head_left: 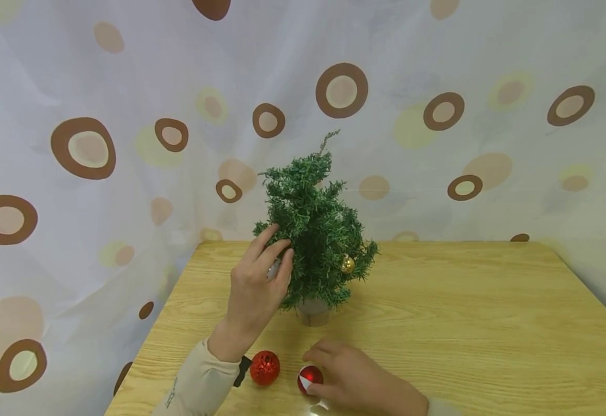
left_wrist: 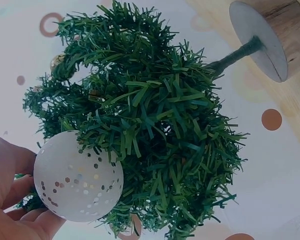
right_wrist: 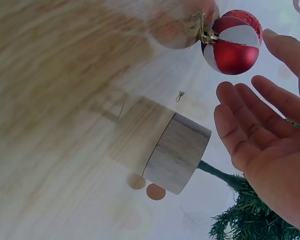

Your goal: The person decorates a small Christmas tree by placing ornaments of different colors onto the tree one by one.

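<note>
A small green artificial Christmas tree (head_left: 316, 237) stands on the table in a round wood-look base (right_wrist: 177, 152). At its left side my left hand (head_left: 256, 283) holds a white Christmas bauble with glitter dots (left_wrist: 79, 176) against the branches, the fingers bent around its side. My right hand (head_left: 357, 372) is low in front of the tree, its thumb and fingers spread beside a red-and-white bauble (right_wrist: 232, 46). In the right wrist view the palm is bare and a gap shows between the fingers and that bauble. A gold bauble (head_left: 347, 264) hangs on the tree's right side.
A shiny red bauble (head_left: 265, 368) lies on the wooden table (head_left: 464, 312), left of the red-and-white one and close to my left sleeve (head_left: 199, 375). A small gold loop (right_wrist: 180, 96) lies near the tree base. A spotted curtain (head_left: 396, 69) hangs behind the table.
</note>
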The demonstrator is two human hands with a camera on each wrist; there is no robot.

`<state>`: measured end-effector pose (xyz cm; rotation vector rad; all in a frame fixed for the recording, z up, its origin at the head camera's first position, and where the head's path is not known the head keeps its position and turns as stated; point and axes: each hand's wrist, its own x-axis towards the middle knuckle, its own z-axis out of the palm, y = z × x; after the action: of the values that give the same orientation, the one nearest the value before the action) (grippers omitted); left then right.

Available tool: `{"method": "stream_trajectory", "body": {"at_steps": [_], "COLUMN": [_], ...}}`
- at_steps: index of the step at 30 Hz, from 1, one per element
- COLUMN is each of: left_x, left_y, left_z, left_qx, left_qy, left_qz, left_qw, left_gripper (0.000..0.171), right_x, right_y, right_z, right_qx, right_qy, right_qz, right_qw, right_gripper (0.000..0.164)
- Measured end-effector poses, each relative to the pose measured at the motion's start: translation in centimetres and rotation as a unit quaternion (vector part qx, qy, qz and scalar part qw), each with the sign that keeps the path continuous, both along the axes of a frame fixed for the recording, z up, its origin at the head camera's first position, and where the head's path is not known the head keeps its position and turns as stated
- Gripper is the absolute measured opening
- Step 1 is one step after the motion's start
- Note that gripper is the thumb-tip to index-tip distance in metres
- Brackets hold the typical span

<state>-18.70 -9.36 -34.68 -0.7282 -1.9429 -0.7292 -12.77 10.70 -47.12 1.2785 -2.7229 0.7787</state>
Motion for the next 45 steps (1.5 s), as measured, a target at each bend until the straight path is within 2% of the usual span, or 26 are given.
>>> {"method": "stream_trajectory", "body": {"at_steps": [6,11,18,22,28,32,37,40,45], "left_x": [-0.04,-0.08,-0.04,-0.02,-0.07,-0.1,-0.11,-0.1,-0.06], "left_y": [0.0,-0.02,-0.01,0.02,0.03,0.04,0.09,0.1,0.05], "left_z": [-0.07,-0.13,-0.23,-0.23,-0.2,-0.27,-0.27,-0.25,-0.17], "left_qx": [-0.001,0.002,0.002,0.002,0.004,0.006,0.005,0.005,0.006], "left_qy": [0.0,-0.002,-0.008,-0.004,0.0,-0.001,-0.001,0.0,0.0], "left_qz": [0.001,0.001,0.0,0.0,-0.003,-0.007,-0.007,-0.006,-0.006], "left_qw": [1.0,1.0,1.0,1.0,1.0,1.0,1.0,1.0,1.0], "left_gripper": [0.015,0.015,0.015,0.015,0.015,0.015,0.015,0.015,0.014], "right_x": [-0.11,-0.2,-0.42,-0.44,-0.37,-0.37,-0.15,-0.03,-0.08], "right_y": [-0.18,-0.34,-0.46,-0.4,-0.32,-0.13,0.08,0.21,0.26], "right_z": [-0.21,0.06,0.03,-0.08,-0.1,0.02,0.15,0.15,0.03], "right_qx": [-0.008,0.007,0.006,0.006,-0.003,0.004,-0.006,-0.019,-0.017], "right_qy": [-0.01,-0.045,-0.091,-0.075,-0.004,0.016,-0.016,-0.053,-0.067], "right_qz": [0.014,0.006,0.023,0.04,0.06,0.076,0.088,0.088,0.088], "right_qw": [1.0,0.999,0.996,0.996,0.998,0.997,0.996,0.995,0.994], "right_gripper": [0.032,0.038,0.026,0.022,0.016,0.017,0.009,0.012,0.011]}}
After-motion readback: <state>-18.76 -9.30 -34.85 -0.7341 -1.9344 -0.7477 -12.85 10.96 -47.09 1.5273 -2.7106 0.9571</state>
